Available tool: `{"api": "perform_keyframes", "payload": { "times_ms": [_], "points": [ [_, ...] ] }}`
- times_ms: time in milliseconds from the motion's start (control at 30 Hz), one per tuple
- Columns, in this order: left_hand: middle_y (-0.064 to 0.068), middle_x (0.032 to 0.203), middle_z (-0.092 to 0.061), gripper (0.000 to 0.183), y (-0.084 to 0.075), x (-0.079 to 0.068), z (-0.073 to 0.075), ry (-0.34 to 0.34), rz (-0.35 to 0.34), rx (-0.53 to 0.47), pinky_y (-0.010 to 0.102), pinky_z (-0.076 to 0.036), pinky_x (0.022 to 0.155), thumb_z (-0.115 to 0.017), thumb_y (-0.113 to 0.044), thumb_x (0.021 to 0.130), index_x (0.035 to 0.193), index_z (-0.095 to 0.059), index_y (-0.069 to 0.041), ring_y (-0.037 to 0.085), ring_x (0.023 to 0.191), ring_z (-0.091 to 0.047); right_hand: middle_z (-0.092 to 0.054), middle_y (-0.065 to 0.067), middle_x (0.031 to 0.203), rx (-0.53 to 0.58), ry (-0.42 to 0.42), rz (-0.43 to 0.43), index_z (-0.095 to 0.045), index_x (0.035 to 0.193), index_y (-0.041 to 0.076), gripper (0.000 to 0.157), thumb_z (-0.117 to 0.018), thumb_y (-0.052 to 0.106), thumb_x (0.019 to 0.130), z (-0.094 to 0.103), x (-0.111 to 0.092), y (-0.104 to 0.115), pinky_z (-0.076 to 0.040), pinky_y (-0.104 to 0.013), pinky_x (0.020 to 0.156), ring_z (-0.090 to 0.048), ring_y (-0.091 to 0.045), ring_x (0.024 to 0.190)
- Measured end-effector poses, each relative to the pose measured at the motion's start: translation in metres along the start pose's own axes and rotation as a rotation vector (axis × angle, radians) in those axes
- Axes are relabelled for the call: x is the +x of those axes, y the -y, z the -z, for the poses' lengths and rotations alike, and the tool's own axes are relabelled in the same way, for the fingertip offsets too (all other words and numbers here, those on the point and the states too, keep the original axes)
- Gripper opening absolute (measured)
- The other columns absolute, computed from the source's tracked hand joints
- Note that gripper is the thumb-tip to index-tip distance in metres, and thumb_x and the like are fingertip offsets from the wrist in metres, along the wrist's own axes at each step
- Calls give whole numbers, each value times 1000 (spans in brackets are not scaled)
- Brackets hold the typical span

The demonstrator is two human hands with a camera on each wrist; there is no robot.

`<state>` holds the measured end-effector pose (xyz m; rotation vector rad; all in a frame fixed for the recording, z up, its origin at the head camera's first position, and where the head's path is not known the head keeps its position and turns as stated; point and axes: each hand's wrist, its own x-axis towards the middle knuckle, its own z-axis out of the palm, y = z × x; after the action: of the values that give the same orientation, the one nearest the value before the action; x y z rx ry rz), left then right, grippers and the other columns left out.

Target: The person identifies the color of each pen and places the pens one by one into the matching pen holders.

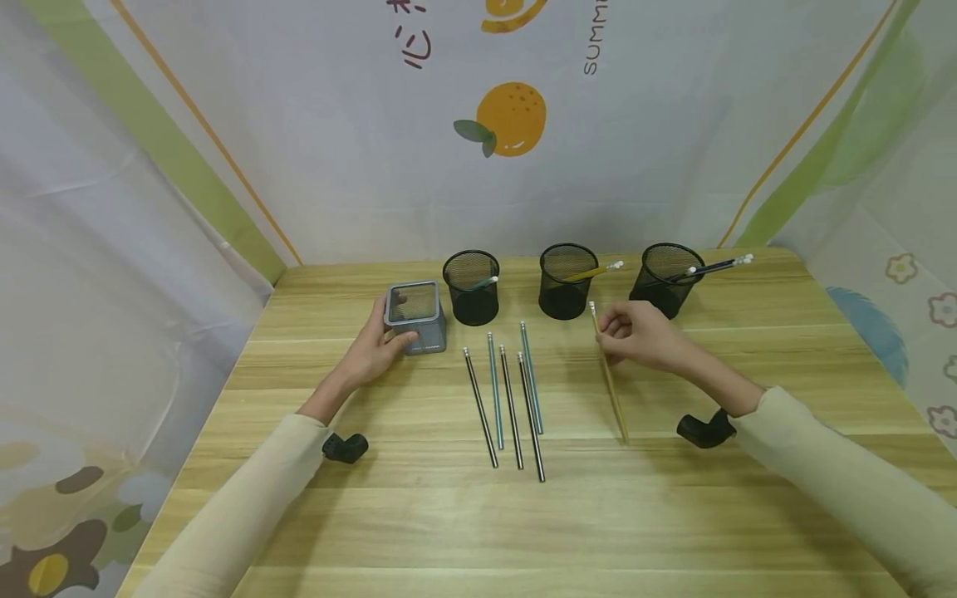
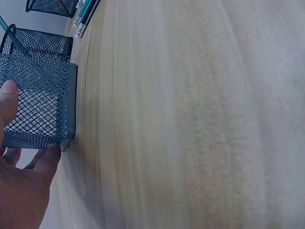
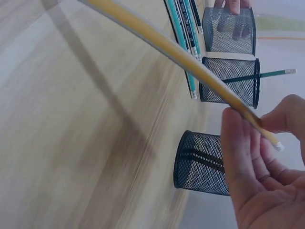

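My left hand (image 1: 366, 353) grips a grey square mesh pencil holder (image 1: 428, 336) at the table's left. In the left wrist view its thumb lies against the mesh wall (image 2: 40, 105) and its fingertips are at the lower edge. My right hand (image 1: 635, 336) pinches a yellow pencil (image 1: 611, 386) close to its white eraser end. The right wrist view has that pencil (image 3: 171, 50) slanting above the table, between thumb and fingers. Black and teal pencils (image 1: 511, 407) lie side by side between my hands, erasers pointing away from me.
Behind stand three round black mesh holders: the left one (image 1: 474, 307) with a teal pencil, the middle one (image 1: 562, 301) with yellow pencils, the right one (image 1: 654, 291) with dark pencils. A printed curtain (image 1: 359, 183) hangs along the wooden table's (image 1: 478, 540) back edge.
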<state>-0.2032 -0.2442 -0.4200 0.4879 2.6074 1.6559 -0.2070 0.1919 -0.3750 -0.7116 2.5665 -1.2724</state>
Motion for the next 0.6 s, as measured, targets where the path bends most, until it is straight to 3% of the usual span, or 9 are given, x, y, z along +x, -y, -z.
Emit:
{"api": "perform_keyframes", "payload": {
  "times_ms": [167, 400, 600],
  "points": [
    [29, 157, -24, 77, 0, -1, 1, 2, 5, -6, 58, -34, 111, -59, 3, 101, 159, -9, -1, 50, 140, -32, -64, -15, 87, 105, -39, 32, -59, 102, -10, 11, -64, -4, 95, 2, -3, -1, -61, -40, 64, -67, -22, 72],
    [29, 157, -25, 76, -2, 0, 0, -1, 15, -9, 57, -33, 112, -59, 2, 101, 159, -10, 0, 49, 141, -32, -66, -17, 91, 139, -108, 114, -59, 108, -11, 14, -64, -5, 96, 2, -3, 3, -61, -38, 66, -68, -21, 74],
    [37, 154, -23, 74, -23, -5, 0, 9, 10, -18, 61, -31, 112, -58, 10, 99, 155, -10, 9, 56, 138, -31, -63, -19, 92, 164, -164, 191, -58, 106, -13, 12, -63, -9, 96, 0, -3, 4, -61, -32, 65, -67, -21, 74]
  ]
}}
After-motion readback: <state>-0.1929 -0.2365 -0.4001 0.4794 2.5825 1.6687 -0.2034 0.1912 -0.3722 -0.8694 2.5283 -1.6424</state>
